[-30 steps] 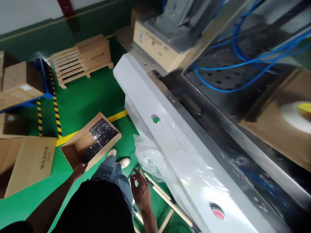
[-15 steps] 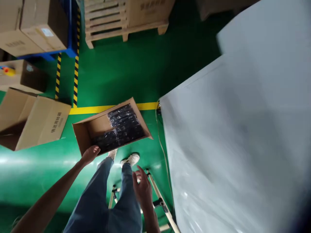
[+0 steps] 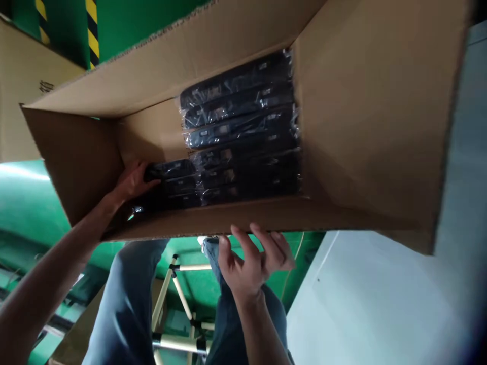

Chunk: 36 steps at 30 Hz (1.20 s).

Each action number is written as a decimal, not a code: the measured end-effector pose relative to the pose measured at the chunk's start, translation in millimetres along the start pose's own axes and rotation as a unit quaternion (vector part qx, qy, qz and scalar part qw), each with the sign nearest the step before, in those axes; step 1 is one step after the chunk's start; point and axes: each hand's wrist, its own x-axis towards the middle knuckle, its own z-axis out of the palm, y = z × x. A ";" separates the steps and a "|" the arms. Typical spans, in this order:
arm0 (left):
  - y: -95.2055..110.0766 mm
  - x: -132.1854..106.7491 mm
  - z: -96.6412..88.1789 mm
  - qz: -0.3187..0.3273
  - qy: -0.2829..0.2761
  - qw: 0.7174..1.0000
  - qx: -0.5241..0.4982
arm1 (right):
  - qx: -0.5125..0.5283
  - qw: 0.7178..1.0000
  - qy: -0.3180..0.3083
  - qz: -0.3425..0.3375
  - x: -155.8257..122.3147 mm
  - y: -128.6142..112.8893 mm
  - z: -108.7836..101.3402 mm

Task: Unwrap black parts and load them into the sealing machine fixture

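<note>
The open cardboard box (image 3: 380,111) lies close before me, with rows of flat black items in clear plastic (image 3: 243,132) packed side by side in it. My left hand (image 3: 134,180) reaches inside at the left end, its thumb and fingers closed round the end of a plastic-wrapped black item (image 3: 171,169) in the shorter row. Its fingertips are partly hidden. My right hand (image 3: 253,258) is at the box's near rim, fingers spread and slightly bent; whether the fingertips touch the cardboard I cannot tell. It holds nothing.
Another cardboard box (image 3: 34,91) stands at the left on the green floor. Below are my knees and a frame of cream tubes with black joints (image 3: 178,342). A pale grey surface (image 3: 365,299) lies to the right. Yellow-and-black tape (image 3: 92,30) marks the floor beyond.
The box is now much nearer and fills the view. My left hand has moved from its rim to inside it. My right hand has come up to the near rim.
</note>
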 end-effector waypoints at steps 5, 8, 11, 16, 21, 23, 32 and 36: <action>27.0 -12.7 -25.0 0.063 -0.051 0.992 0.094 | 0.018 0.997 0.048 -0.060 1.0 12.1 2.7; 47.6 -34.6 -46.3 0.043 -0.012 0.995 0.090 | 0.034 0.993 0.072 -0.085 4.6 9.6 -0.1; 68.6 -78.3 -76.4 0.000 0.084 0.996 0.022 | 0.042 0.991 0.082 -0.096 6.1 5.1 -5.1; 114.4 -192.2 -125.7 -0.020 0.226 0.944 -0.241 | 0.072 0.991 0.051 -0.100 18.5 -12.0 -31.4; 170.3 -304.3 -110.6 0.012 0.117 0.851 -0.512 | 0.314 0.949 -0.038 0.002 2.4 -67.7 -121.3; 188.3 -341.0 -86.7 0.012 0.093 0.826 -0.556 | 0.397 0.915 -0.064 0.031 -21.1 -92.3 -161.2; 209.6 -458.0 1.7 0.040 0.076 0.871 -0.484 | 0.442 0.880 0.003 0.174 -94.8 -133.1 -252.9; 211.8 -483.3 14.5 0.030 0.098 0.876 -0.471 | 0.433 0.891 0.017 0.139 -106.2 -132.7 -272.7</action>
